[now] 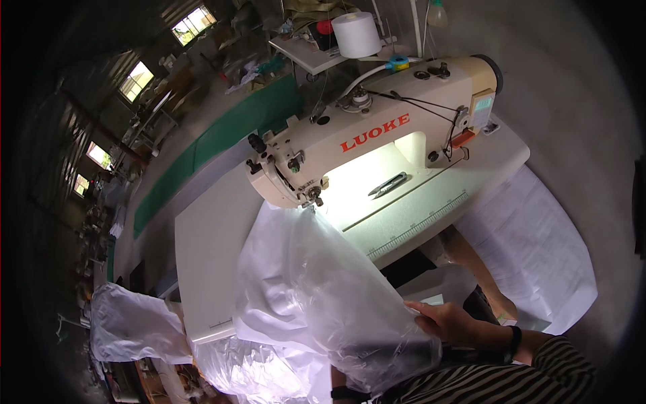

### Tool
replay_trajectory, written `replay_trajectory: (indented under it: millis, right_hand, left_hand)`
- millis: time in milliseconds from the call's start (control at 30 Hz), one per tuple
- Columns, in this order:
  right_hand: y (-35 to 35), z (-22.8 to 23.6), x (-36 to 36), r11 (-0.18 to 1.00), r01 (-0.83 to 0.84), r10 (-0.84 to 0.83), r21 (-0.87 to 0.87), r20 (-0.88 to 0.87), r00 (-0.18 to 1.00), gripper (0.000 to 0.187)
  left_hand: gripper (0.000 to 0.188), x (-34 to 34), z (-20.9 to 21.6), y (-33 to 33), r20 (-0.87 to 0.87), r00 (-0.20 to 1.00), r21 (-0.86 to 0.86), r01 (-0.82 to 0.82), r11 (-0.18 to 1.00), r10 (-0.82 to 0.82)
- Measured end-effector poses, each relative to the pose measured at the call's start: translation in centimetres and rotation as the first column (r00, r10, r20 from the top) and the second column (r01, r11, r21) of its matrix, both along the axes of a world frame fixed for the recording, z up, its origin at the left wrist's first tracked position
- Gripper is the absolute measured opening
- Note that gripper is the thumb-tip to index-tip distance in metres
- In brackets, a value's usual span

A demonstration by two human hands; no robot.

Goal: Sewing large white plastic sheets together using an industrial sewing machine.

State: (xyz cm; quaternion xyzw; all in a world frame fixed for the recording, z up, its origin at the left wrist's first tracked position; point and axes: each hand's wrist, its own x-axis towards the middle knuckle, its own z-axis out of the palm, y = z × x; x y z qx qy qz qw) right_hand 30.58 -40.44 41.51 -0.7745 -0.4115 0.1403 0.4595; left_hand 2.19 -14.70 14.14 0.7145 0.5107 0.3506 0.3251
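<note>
An industrial sewing machine (397, 135) stands on a pale table, its work light lit. From under its needle area, white fabric (259, 276) and a translucent plastic sheet (356, 303) hang toward me over the table's front edge. At the sheet's right edge, my right hand (447, 323) is closed, pinching it between thumb and fingers. A sliver of my left wrist, with a dark band, shows at the lower edge; plastic and fabric hide my left hand (336, 378) and its fingers. Small grey thread snips (388, 184) lie on the machine bed under the arm.
White fabric (531, 249) is draped at the right of the table, and another white cloth (134, 323) lies at the lower left. A white thread cone (356, 35) stands behind the machine. Beyond the table runs a green strip (215, 145). A cardboard-coloured piece (481, 273) sits below the table edge.
</note>
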Motion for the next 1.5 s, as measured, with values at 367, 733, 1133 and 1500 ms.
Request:
replay_trajectory:
  millis: [367,733,1133,1500]
  right_hand:
    - [3.9,-0.4,-3.1,0.943,-0.261,0.261,-0.207,-0.029,0.965,0.065]
    - [9.2,0.2,-0.1,0.885,-0.144,0.320,-0.442,0.356,0.878,0.063]
    - [19.8,0.0,9.7,0.919,0.021,0.114,-0.394,0.316,0.942,0.053]
    - [10.4,-1.6,5.9,0.985,0.000,0.130,0.172,-0.745,0.655,0.061]
  left_hand:
    - [0.052,-5.8,7.2,9.7,0.090,0.982,0.027,-0.167,0.986,0.164]
    - [0.046,-0.1,19.8,16.1,0.195,0.930,0.075,-0.331,0.941,0.312]
    - [0.044,7.2,25.0,25.9,0.355,0.914,0.284,-0.306,0.909,0.197]
    - [0.059,9.5,25.2,28.0,-0.254,0.967,0.313,0.076,0.947,0.007]
